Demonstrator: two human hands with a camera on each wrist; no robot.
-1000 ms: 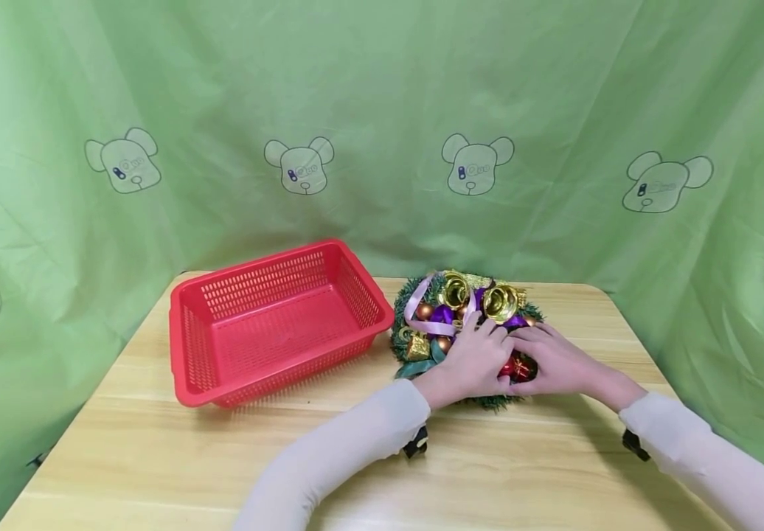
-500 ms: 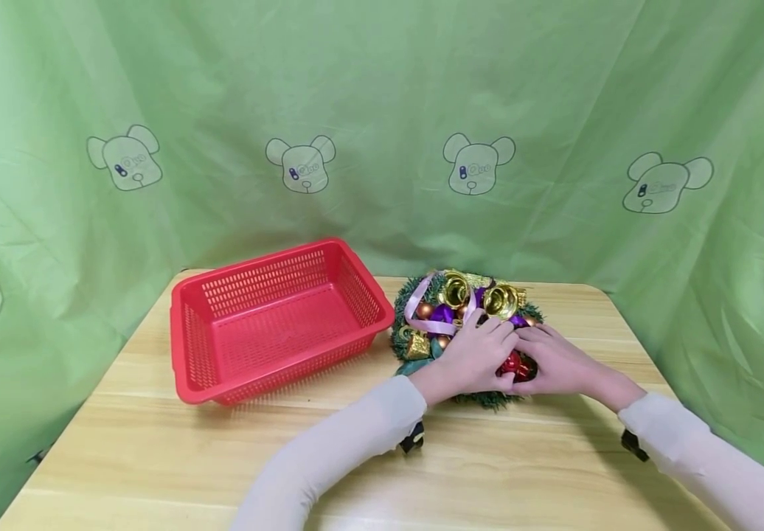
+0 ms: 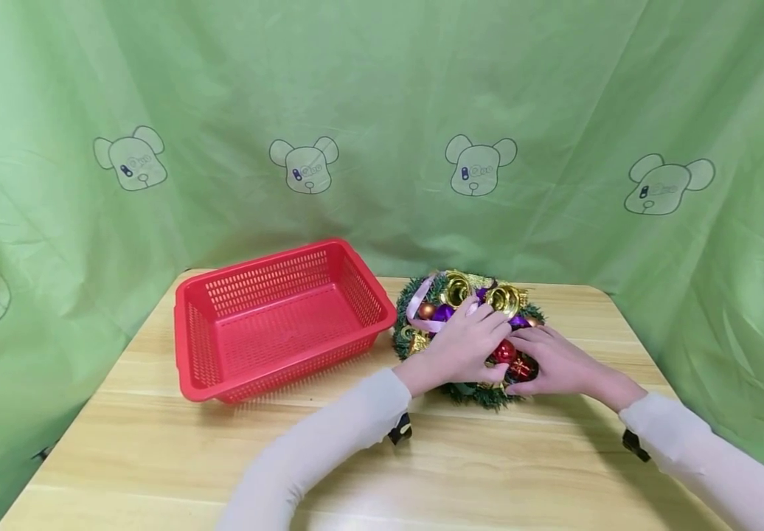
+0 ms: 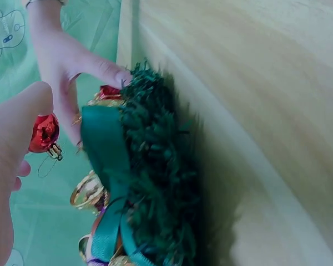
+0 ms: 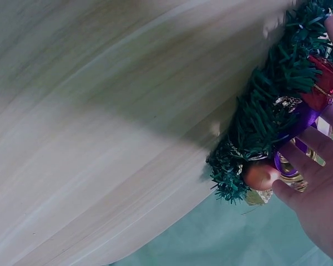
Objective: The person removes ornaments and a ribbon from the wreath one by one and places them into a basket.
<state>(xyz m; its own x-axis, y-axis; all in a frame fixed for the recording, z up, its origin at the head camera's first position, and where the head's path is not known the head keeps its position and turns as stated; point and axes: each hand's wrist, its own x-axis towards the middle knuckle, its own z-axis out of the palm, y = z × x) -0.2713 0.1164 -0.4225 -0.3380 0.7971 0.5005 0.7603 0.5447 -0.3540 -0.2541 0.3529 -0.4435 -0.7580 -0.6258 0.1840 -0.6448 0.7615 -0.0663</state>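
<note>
On the table lies a green tinsel Christmas wreath (image 3: 481, 394), thick with ornaments. My left hand (image 3: 464, 346) holds a shiny red bauble (image 3: 504, 352) over its front part; the left wrist view shows the bauble (image 4: 43, 134) with its gold cap and thin loop, apart from the greenery. Straight, spread fingers of my right hand (image 3: 557, 361) touch the wreath's right side, the thumb near its front edge. Beside that hand sits a red gift-box ornament (image 5: 323, 83). Gold bells (image 3: 503, 299), copper balls (image 5: 261, 175) and purple ribbon (image 5: 301, 123) show around the hands.
Left of the wreath stands a red plastic basket (image 3: 289, 328) with slotted walls, nothing inside it. Both are on a light wooden table (image 3: 468, 464). A green curtain (image 3: 382, 88) printed with bear heads hangs behind and at the sides.
My left hand has shifted slightly left and lifted, drawing the red bauble up off the wreath and away from my right hand. The right hand has stayed in place.
</note>
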